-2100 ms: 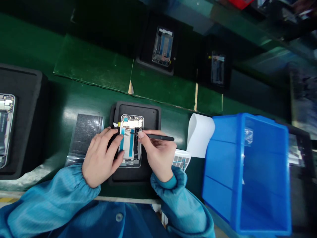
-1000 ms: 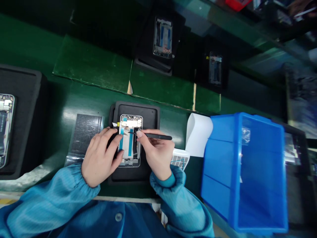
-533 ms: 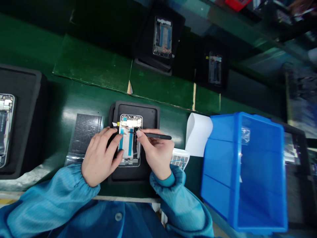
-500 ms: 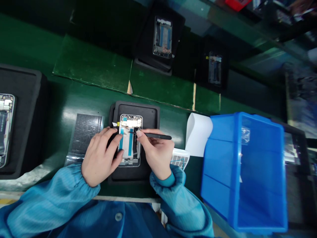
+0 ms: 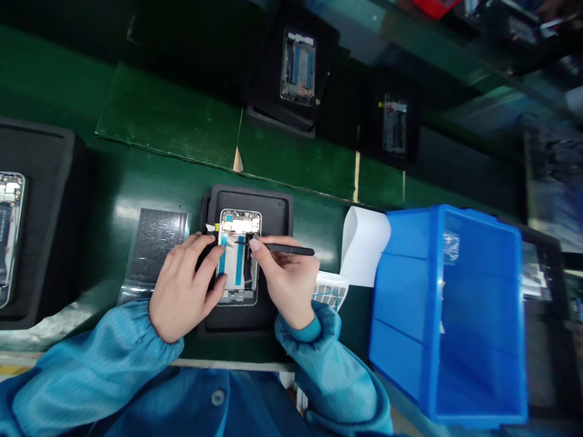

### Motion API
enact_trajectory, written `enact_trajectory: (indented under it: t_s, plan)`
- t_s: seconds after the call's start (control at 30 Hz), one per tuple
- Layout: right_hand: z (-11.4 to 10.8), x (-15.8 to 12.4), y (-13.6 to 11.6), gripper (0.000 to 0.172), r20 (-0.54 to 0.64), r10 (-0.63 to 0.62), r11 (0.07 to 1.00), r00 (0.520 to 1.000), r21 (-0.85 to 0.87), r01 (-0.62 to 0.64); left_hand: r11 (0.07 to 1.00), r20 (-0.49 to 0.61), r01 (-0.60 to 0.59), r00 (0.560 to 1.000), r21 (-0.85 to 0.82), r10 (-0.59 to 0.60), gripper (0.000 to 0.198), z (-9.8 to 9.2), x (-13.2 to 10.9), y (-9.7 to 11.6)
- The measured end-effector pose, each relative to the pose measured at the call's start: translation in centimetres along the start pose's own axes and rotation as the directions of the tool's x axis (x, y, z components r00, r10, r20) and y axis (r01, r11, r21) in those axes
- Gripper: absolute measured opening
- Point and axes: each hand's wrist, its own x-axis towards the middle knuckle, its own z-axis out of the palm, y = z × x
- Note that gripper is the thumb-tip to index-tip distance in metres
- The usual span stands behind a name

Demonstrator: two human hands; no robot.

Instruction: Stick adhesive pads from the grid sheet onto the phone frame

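An open phone frame with blue strips inside lies in a black foam tray on the green bench. My left hand lies over the frame's left edge, fingers curled against it and pressing it down. My right hand pinches black tweezers, held level, their tip over a small pale piece near the top of the frame.
A blue plastic bin stands at the right, with a white sheet and a small white basket beside it. A dark mesh pad lies left of the tray. More phone frames in black trays sit at the far left and the back.
Both hands stay on the frame. The tweezer tip has crept slightly left across the top of the frame; the view has shifted a little.
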Motion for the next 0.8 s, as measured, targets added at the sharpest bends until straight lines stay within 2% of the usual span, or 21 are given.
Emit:
enact_trajectory:
  t_s: [0.8]
  plan:
    - [-0.06,-0.02,0.42,0.013,0.0,-0.034,0.999,0.999,-0.012,0.034,1.0,0.003,0.0,1.0,-0.003,0.0,0.038,0.01,-0.01,-0.03]
